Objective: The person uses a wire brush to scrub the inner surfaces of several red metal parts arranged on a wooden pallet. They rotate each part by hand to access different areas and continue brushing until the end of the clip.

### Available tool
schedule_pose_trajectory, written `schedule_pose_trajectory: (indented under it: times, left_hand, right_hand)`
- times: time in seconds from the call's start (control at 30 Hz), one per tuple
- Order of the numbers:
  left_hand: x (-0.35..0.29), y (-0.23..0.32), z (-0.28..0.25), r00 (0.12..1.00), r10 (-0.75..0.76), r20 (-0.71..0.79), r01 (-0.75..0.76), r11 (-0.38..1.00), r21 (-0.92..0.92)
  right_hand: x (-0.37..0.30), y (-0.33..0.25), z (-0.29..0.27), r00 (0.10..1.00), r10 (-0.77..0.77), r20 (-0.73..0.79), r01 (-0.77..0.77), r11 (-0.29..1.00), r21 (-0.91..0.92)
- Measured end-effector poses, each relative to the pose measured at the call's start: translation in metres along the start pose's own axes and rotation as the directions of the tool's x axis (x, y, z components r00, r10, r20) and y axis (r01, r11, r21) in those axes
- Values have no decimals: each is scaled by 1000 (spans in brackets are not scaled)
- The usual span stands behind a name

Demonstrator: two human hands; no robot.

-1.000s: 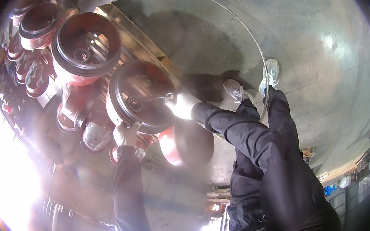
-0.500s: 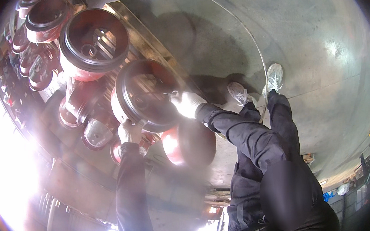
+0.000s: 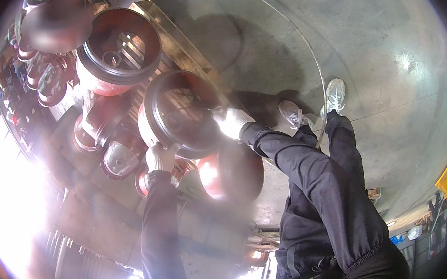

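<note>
The gloved left hand (image 3: pixel 160 157) grips the lower rim of a red bowl (image 3: pixel 186 129) that sits over a wooden pallet (image 3: pixel 176 38) and looks heavy, stiff and smooth, best held by that thick rim, while the right hand (image 3: pixel 231 122) pinches what seems a thin tool (image 3: pixel 211 109).

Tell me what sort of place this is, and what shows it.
Probably an industrial workshop: hollow round dark-red vessels, apparently metal, stand on a slatted brown wooden pallet, and a thin pale hose or cable crosses the smooth grey floor.
</note>
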State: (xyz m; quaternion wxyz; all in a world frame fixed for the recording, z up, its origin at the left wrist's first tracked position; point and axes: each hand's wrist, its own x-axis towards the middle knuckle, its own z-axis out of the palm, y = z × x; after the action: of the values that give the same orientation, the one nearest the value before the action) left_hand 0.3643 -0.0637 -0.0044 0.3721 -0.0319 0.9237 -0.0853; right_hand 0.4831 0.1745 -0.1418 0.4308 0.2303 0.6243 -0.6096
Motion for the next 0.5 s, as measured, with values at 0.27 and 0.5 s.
schedule_pose_trajectory:
  times: [0.27, 0.5]
  left_hand:
    - [-3, 7, -4, 997, -68, 35, 69, 997, -29]
    - [-5, 14, -8, 997, -69, 30, 67, 996, 53]
  right_hand:
    - [13, 12, 12, 978, -181, -106, 178, 983, -39]
    - [6, 7, 5, 978, -157, -133, 147, 986, -83]
